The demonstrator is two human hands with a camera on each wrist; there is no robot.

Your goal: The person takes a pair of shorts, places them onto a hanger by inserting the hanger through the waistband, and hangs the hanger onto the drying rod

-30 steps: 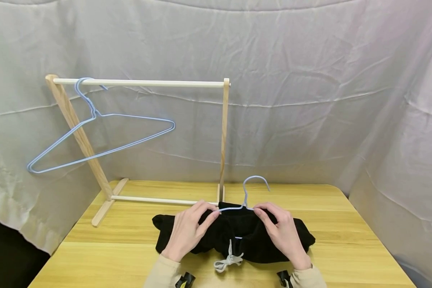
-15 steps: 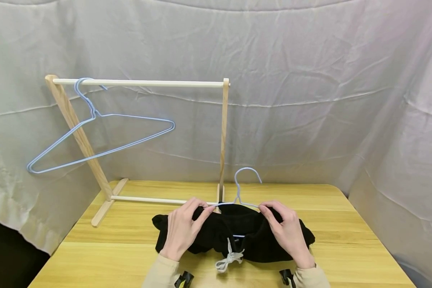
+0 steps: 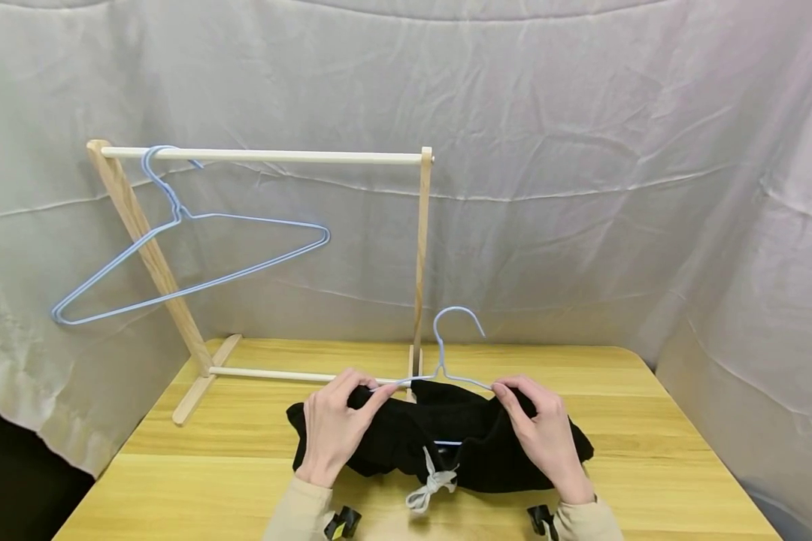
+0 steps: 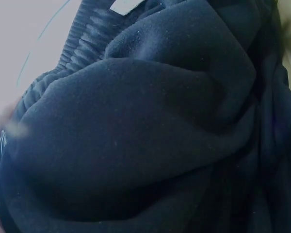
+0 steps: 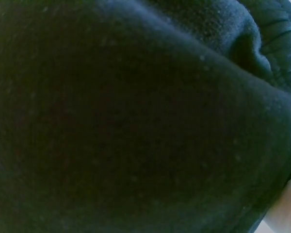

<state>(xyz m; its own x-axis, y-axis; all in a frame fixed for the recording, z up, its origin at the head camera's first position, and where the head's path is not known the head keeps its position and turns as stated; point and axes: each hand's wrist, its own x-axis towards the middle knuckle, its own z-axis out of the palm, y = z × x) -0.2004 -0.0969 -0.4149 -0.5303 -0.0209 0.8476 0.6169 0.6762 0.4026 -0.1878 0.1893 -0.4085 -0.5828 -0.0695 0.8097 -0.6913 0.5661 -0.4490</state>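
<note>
Black drawstring pants (image 3: 392, 439) lie bunched on the table, with a pale grey bow (image 3: 429, 488) at the front. A light blue wire clothes hanger (image 3: 440, 347) sits partly inside their waist, its hook upright above the fabric. My left hand (image 3: 330, 430) pinches the hanger's left shoulder together with the waistband. On the other side, my right hand (image 3: 546, 437) pinches the right shoulder and the cloth there. Dark fabric (image 4: 121, 141) with a gathered elastic waistband fills most of the left wrist view. In the right wrist view, the pants (image 5: 136, 121) hide nearly everything.
A wooden rack (image 3: 422, 255) with a white rail (image 3: 311, 157) stands behind on the left. Blue hangers (image 3: 257, 270) hang from its left end. The wooden table (image 3: 649, 451) extends to the right, and a grey curtain (image 3: 582, 150) encloses the back.
The hanger has shifted left and risen, showing more of its shoulders. My left hand has slid left along its wire; my right hand has moved slightly right.
</note>
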